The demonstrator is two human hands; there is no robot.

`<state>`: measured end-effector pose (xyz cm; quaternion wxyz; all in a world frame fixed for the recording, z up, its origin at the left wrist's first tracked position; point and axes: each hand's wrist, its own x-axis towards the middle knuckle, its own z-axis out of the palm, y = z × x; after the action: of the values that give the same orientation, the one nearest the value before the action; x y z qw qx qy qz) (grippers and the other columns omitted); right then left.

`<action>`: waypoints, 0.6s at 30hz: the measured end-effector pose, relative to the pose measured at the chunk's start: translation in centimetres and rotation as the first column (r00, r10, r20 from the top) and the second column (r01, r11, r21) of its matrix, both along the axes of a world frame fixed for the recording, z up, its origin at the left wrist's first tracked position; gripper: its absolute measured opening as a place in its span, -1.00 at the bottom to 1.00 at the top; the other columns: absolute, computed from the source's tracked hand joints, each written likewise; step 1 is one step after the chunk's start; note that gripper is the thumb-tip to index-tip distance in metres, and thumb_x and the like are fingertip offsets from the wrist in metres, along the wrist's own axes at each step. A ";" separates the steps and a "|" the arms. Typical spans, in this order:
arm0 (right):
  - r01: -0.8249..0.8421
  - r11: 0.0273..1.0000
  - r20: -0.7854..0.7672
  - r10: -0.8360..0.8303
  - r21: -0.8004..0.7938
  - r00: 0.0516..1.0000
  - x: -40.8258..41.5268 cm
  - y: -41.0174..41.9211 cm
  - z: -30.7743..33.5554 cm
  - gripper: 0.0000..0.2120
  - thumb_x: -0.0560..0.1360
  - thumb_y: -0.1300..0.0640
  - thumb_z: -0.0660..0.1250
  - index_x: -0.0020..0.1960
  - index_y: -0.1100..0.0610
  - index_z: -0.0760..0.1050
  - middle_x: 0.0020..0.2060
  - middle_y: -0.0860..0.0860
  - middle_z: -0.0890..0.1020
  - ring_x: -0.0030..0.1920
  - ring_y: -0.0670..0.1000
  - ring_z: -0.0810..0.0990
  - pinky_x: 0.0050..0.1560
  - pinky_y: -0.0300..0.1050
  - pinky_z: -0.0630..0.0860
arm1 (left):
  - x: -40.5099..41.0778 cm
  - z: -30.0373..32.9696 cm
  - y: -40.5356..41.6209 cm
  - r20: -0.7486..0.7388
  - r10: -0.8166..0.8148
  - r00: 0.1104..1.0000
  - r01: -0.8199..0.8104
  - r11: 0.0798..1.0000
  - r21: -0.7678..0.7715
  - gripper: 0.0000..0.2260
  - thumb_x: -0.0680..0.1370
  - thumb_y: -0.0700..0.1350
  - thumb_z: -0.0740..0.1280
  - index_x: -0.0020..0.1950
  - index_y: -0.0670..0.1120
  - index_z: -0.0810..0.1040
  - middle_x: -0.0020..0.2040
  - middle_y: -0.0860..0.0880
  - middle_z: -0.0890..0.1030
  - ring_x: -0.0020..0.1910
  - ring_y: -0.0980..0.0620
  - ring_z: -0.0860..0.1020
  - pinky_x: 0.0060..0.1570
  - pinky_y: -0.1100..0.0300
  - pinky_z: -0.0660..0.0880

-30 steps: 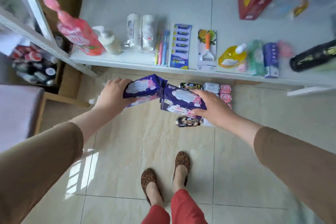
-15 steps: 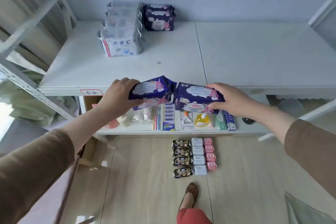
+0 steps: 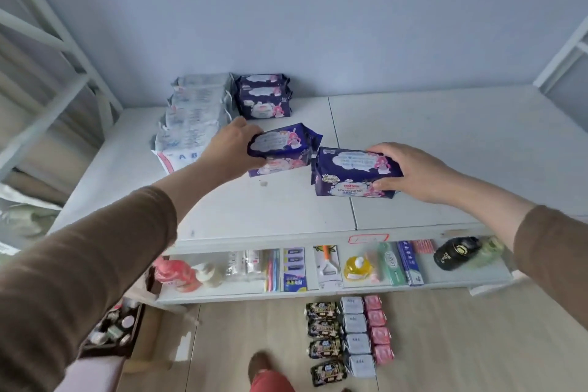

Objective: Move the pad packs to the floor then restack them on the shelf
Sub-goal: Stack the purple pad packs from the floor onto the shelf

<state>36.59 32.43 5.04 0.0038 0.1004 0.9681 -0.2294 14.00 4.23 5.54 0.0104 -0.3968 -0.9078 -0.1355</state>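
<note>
Over the top shelf, left hand grips 1 purple pad pack and right hand grips another purple pack (corners nearly touching), near 2 stacked purple packs by the wall

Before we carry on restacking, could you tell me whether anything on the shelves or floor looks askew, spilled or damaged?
Nothing stands out. Each hand, left hand and right hand, holds an intact purple pad pack over the top shelf. The stacked packs at the back sit square, and the floor rows are tidy.
</note>
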 end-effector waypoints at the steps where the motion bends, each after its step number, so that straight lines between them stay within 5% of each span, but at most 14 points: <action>1: 0.003 1.000 -0.004 -0.003 -0.006 1.000 -1.0 0.2 0.0 -0.40 0.43 0.02 0.49 0.39 -0.07 0.33 0.26 -0.11 0.49 0.13 -0.16 0.39 0.02 -0.20 0.28 | -1.5 -0.2 0.7 0.001 0.003 1.000 -0.003 1.000 -0.006 -0.51 0.38 0.02 0.49 0.28 -0.02 0.52 0.13 -0.07 0.47 0.05 -0.08 0.50 -0.03 0.12 0.43; 8: 0.066 0.996 -0.023 -0.068 -0.057 0.997 -8.7 -0.8 -1.5 -0.43 0.42 0.05 0.49 0.37 -0.05 0.36 0.21 -0.13 0.51 0.11 -0.15 0.42 -0.05 -0.36 0.31 | -12.4 -2.1 3.9 -0.079 -0.012 0.997 0.001 0.991 -0.131 -0.52 0.41 0.18 0.46 0.27 0.06 0.49 0.08 0.01 0.50 0.09 -0.05 0.48 -0.13 0.08 0.46; 18: 0.124 0.982 0.014 -0.123 -0.142 0.992 -17.6 -3.1 -4.5 -0.47 0.41 0.09 0.45 0.34 -0.07 0.38 0.16 -0.09 0.53 0.10 -0.07 0.50 -0.03 -0.21 0.45 | -21.7 -5.6 7.8 -0.109 -0.051 0.993 0.022 0.967 -0.256 -0.49 0.41 0.22 0.43 0.29 0.05 0.49 0.10 -0.02 0.54 0.17 -0.09 0.45 0.18 -0.06 0.32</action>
<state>19.02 29.28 0.53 -0.0005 0.1603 0.9412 -0.2974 -7.68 12.02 -0.09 0.0090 -0.4187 -0.9081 0.0046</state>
